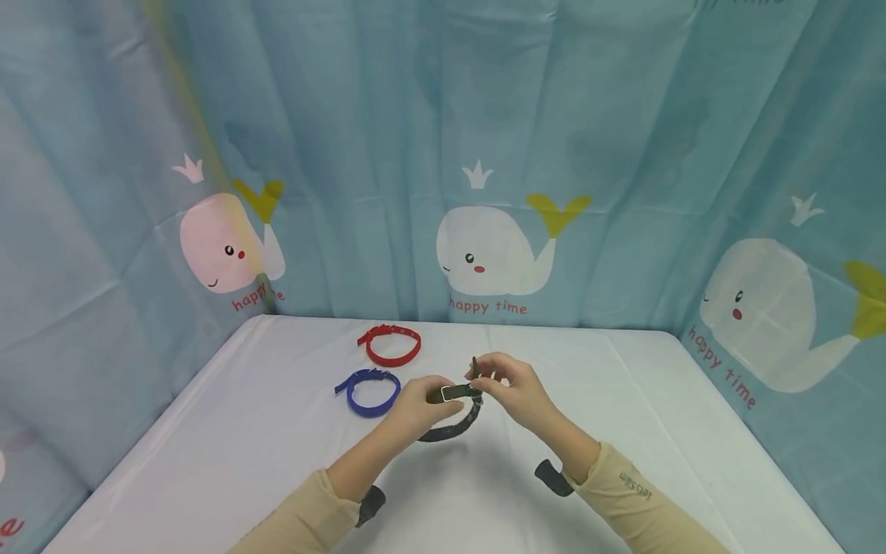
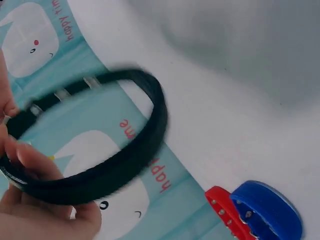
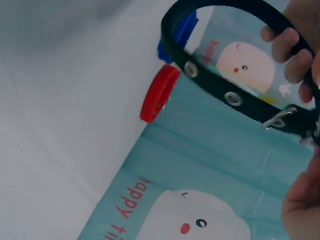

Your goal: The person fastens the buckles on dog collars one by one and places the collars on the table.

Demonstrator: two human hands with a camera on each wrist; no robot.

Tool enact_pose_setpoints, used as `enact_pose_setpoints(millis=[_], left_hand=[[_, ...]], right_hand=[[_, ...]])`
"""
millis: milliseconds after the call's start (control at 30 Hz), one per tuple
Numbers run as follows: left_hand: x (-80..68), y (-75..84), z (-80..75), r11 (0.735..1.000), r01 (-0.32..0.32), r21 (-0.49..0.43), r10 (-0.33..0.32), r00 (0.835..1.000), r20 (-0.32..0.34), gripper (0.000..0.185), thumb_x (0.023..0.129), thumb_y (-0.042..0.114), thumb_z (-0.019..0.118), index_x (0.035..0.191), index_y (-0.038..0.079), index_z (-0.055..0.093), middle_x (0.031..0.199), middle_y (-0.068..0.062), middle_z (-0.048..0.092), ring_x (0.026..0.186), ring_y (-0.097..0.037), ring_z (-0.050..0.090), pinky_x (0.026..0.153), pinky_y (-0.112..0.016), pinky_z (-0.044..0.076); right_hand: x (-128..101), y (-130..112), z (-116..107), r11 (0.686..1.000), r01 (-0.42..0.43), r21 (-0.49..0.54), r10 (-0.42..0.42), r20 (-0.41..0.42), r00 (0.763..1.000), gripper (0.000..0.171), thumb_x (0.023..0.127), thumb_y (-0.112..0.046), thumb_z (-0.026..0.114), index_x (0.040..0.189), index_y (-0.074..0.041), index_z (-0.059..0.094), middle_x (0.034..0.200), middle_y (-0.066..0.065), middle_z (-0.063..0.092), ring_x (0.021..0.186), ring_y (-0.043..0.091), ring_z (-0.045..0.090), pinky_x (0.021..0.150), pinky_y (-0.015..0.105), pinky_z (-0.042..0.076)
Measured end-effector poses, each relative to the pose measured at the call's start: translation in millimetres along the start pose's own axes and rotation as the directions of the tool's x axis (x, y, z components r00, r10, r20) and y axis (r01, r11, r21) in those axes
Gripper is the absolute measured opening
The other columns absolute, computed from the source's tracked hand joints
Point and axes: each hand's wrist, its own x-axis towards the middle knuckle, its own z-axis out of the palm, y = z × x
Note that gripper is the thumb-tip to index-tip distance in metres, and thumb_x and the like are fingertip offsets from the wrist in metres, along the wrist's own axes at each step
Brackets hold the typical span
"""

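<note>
A dark collar with metal eyelets and a buckle hangs in a loop above the table, held between both hands. My left hand grips the band just left of the buckle, thumb below and fingers above. At the strap's tip end, my right hand pinches the collar, and the tip sticks up between the fingers. In the right wrist view the metal buckle and round eyelets show along the band. The left wrist view shows the loop of the collar slightly blurred.
A blue collar lies buckled in a ring on the white table, left of the hands. Behind it sits a red collar, likewise looped. A blue curtain with printed whales stands along the table's back and sides.
</note>
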Motion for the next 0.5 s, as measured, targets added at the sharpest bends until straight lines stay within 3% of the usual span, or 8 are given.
enact_pose_setpoints(millis=[133,233,367,500], left_hand=[[1.6,-2.5,-0.4,0.999,-0.003,-0.043,0.0,0.997,-0.076,0.023,0.086,0.017,0.075,0.102,0.002,0.067,0.087,-0.002,0.065,0.081,-0.018,0.056,0.076,-0.036,0.051],[2.9,-3.5,-0.5,0.996,0.003,-0.091,-0.011,0.996,-0.089,0.025,0.087,0.018,0.074,0.105,0.003,0.067,0.092,-0.003,0.066,0.086,-0.019,0.058,0.082,-0.039,0.052],[3.7,-5.1,0.0,0.991,0.009,-0.134,-0.021,0.996,-0.089,0.027,0.088,0.02,0.073,0.108,0.003,0.067,0.095,-0.003,0.067,0.091,-0.019,0.06,0.086,-0.042,0.051],[4.5,-5.8,0.2,0.985,-0.001,-0.171,-0.017,0.994,-0.106,0.029,0.087,0.02,0.074,0.11,0.003,0.068,0.096,-0.004,0.067,0.092,-0.02,0.061,0.086,-0.043,0.051]], right_hand=[[-2.4,0.2,1.4,0.999,0.033,0.013,-0.031,-0.113,0.993,0.018,0.084,0.004,0.07,0.102,0.005,0.07,0.089,0.013,0.071,0.081,0.009,0.057,0.07,0.025,0.046],[-2.1,-0.4,1.9,0.999,0.049,0.019,-0.046,-0.158,0.986,0.021,0.082,0.005,0.071,0.104,0.006,0.069,0.088,0.014,0.071,0.079,0.008,0.057,0.069,0.024,0.047],[-1.2,-1.0,1.8,0.996,0.084,0.017,-0.079,-0.189,0.979,0.02,0.08,0.007,0.072,0.1,0.005,0.068,0.086,0.014,0.07,0.077,0.008,0.058,0.069,0.023,0.046],[1.1,1.2,0.9,0.989,0.146,0.007,-0.143,-0.167,0.976,0.018,0.078,0.011,0.072,0.095,0.006,0.071,0.086,0.015,0.07,0.078,0.011,0.056,0.068,0.023,0.045]])
